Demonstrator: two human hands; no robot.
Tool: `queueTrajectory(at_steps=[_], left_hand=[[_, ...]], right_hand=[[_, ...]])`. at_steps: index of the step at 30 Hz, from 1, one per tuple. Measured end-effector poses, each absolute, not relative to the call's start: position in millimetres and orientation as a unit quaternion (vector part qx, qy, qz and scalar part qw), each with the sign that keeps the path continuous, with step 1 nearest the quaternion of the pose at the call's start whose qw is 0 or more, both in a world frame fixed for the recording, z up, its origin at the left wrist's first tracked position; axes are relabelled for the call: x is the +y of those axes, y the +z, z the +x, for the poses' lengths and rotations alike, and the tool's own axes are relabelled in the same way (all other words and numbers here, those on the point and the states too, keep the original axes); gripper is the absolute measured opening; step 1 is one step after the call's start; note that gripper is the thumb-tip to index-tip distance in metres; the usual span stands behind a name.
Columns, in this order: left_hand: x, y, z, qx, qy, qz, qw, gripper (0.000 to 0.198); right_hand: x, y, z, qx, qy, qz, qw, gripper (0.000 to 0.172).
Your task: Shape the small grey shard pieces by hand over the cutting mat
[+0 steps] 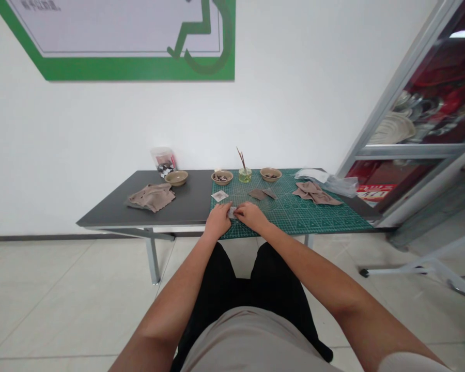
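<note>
At the front edge of the green cutting mat (294, 222), a small pale square piece (232, 212) lies between my two hands. My left hand (218, 219) holds its left side, the thumb along it. From the right, my right hand (251, 216) has its fingers closed in a pinch at the piece; anything tiny in them is too small to make out. Just beyond my left hand lies a white square with a grey-brown centre (219, 196). Flat brown squares (258, 194) lie beyond my right hand.
Bowls with small dark items (222, 182) (270, 176) flank a glass jar with thin sticks (245, 175). At left are another bowl (176, 178), a clear tub (164, 161) and a brown cloth (152, 197). At right lie a crumpled cloth (315, 194) and plastic bag (341, 185).
</note>
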State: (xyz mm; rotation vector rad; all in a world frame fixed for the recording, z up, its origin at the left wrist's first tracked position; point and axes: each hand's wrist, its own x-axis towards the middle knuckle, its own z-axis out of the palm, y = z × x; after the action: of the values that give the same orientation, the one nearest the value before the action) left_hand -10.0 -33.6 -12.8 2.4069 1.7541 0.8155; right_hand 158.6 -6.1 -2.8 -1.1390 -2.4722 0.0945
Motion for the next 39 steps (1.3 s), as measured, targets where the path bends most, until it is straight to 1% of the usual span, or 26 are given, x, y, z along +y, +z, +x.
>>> queueTrajectory(at_steps=[3, 9, 12, 18, 22, 27, 34, 39], left_hand=[[-35, -12, -10, 0.564, 0.277, 0.776, 0.043, 0.053], [-40, -9, -7, 0.603, 0.286, 0.740, 0.081, 0.058], [-41, -7, -6, 0.610, 0.287, 0.734, 0.088, 0.057], [-41, -5, -6, 0.597, 0.292, 0.743, 0.081, 0.053], [-41, -5, -6, 0.594, 0.287, 0.748, 0.070, 0.049], [-42, -9, -4, 0.585, 0.284, 0.759, 0.034, 0.047], [-41, -9, -4, 0.610, 0.270, 0.744, 0.043, 0.038], [-41, -8, -4, 0.606, 0.267, 0.748, 0.045, 0.041]], right_hand=[[-9, -2, 167, -0.897, 0.050, -0.387, 0.209, 0.016], [4, 2, 171, -0.882, 0.057, -0.419, 0.206, 0.016], [5, 0, 160, -0.886, 0.050, -0.413, 0.203, 0.017], [-5, -3, 170, -0.895, 0.069, -0.379, 0.223, 0.017], [2, -2, 178, -0.889, 0.072, -0.395, 0.219, 0.017], [7, -3, 161, -0.881, 0.062, -0.410, 0.230, 0.016], [-9, -3, 165, -0.891, 0.086, -0.376, 0.239, 0.016], [-10, 1, 168, -0.896, 0.090, -0.369, 0.229, 0.016]])
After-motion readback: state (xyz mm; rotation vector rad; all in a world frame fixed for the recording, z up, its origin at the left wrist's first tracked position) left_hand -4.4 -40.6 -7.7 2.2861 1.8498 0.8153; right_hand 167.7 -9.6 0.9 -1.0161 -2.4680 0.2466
